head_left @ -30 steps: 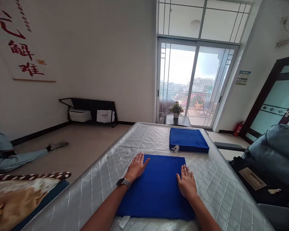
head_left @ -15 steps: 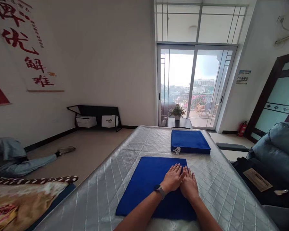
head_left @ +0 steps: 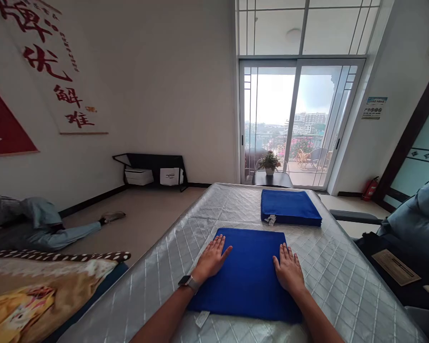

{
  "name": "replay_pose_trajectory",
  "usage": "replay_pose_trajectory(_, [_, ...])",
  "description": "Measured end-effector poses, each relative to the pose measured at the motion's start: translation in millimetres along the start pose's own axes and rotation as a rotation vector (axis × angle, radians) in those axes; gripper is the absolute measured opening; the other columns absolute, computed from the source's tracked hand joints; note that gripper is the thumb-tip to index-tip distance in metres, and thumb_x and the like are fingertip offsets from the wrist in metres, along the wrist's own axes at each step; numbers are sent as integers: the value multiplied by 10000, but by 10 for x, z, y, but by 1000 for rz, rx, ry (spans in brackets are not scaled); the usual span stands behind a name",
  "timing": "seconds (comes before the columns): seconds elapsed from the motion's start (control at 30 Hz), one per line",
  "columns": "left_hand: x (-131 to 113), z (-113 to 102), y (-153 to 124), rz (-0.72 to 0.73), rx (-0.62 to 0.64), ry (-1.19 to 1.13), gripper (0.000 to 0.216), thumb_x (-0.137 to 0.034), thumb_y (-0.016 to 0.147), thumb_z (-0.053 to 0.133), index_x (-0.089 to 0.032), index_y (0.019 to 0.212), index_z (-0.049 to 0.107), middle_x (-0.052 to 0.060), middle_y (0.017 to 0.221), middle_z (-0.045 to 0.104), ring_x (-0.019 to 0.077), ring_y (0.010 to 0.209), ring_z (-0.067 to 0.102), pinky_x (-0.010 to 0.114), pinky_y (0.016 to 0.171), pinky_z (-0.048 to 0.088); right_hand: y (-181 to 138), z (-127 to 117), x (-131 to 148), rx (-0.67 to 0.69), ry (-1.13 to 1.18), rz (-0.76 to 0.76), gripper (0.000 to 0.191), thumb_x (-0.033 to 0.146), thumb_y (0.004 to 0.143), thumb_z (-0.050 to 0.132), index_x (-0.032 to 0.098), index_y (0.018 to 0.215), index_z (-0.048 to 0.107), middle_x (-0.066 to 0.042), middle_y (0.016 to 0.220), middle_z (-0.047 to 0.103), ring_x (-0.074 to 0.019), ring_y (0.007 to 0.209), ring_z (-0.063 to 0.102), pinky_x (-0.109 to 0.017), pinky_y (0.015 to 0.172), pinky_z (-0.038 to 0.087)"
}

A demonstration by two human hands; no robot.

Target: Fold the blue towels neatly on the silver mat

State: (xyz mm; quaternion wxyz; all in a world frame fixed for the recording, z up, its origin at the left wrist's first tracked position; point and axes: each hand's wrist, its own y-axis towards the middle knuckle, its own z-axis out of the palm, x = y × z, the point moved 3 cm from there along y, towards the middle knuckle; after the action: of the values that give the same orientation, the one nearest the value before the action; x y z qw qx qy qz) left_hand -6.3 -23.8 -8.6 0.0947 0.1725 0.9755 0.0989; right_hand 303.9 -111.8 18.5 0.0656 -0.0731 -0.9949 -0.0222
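A blue folded cloth (head_left: pixel 250 276) lies flat on a silver quilted cover (head_left: pixel 157 286), with a white tag (head_left: pixel 202 318) poking out at its near left corner. My left hand (head_left: pixel 213 258), wearing a watch (head_left: pixel 188 283) at the wrist, rests flat on the cloth's left edge with fingers stretched out. On the right edge my right hand (head_left: pixel 288 267) lies flat, thumb spread from the fingers. Beyond the cloth sits a neat stack of blue folded cloths (head_left: pixel 289 206) with white tags (head_left: pixel 270 219) on its near left corner.
A potted plant (head_left: pixel 270 162) stands on a dark chair before the glass sliding door. At right is a dark armchair (head_left: pixel 414 219) with a brown card (head_left: pixel 396 267) on it. A person (head_left: pixel 46 224) is at the far left, behind a patterned blanket (head_left: pixel 75 271).
My left hand has slid from the cloth's right side to its left edge. My right hand has shifted slightly right. The near left tag now shows, and the view has turned a little left.
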Motion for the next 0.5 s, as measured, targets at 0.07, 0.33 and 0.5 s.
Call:
replay_pose_trajectory(0.07, [87, 9, -25, -25, -26, -1, 776, -633, 1029, 188, -95, 1562, 357, 182, 1632, 336, 280, 1522, 294, 470, 1233, 274, 10, 15, -6, -1, -4, 2, 690, 460, 1017, 203, 94, 1601, 237, -70, 1684, 164, -242, 1557, 134, -435, 1252, 89])
replay_pose_trajectory(0.33, [53, -14, -26, -55, -16, -36, 889, -697, 997, 122, -44, 1556, 348, 188, 1639, 316, 279, 1533, 266, 436, 1248, 231, 33, 56, -11, 15, -39, -1, 713, 480, 1013, 189, 85, 1606, 214, -78, 1687, 166, -240, 1561, 112, -443, 1255, 74])
replay_pose_trajectory(0.5, [25, -69, -45, -70, -21, -65, 891, -689, 997, 111, -37, 1552, 356, 188, 1635, 323, 282, 1532, 270, 445, 1248, 236, 27, 25, 8, 32, -58, 18, 722, 501, 1015, 181, 97, 1614, 177, -63, 1691, 152, -228, 1562, 101, -429, 1257, 67])
